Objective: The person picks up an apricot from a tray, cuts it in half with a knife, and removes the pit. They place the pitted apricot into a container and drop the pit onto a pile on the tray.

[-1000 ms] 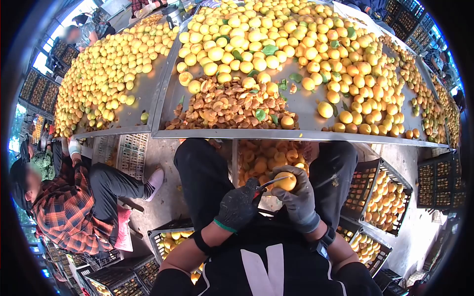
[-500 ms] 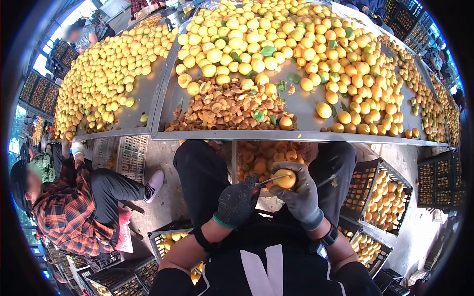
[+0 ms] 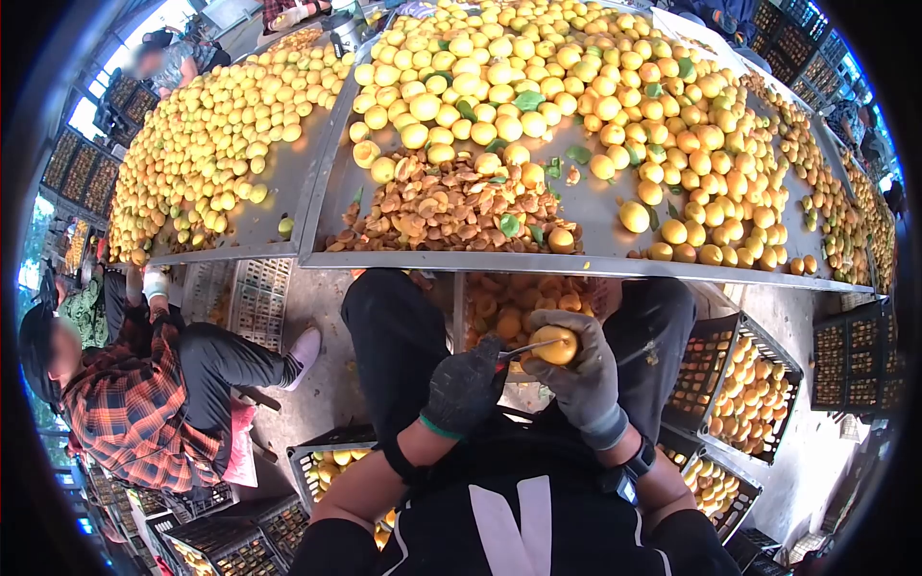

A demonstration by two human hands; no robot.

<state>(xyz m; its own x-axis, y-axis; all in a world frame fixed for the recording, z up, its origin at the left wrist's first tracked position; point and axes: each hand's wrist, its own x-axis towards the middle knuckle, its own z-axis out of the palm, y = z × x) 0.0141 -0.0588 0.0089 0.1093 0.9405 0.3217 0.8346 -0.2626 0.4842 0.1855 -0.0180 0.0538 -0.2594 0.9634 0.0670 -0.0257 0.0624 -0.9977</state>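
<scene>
My left hand (image 3: 463, 388), in a dark glove with a green cuff, is closed around the handle of a small knife (image 3: 523, 350). The thin blade reaches across to a yellow-orange apricot (image 3: 555, 346) and meets its side. In a grey glove, my right hand (image 3: 582, 376) grips that apricot from behind and below; some fingers are hidden. Below the table edge, between my knees, a crate holds opened apricot halves (image 3: 499, 305). Just above it on the table lies a heap of brown pits and scraps (image 3: 442, 206).
A metal table (image 3: 432, 260) carries piles of whole apricots (image 3: 711, 158) and loose leaves. Crates of apricots (image 3: 754, 384) stand to my right, with another crate (image 3: 336, 466) near my left elbow. A person in a plaid shirt (image 3: 134, 408) sits on the left.
The view has shifted slightly, so the table appears a little further right. Both hands keep nearly the same pose, with the blade still against the apricot.
</scene>
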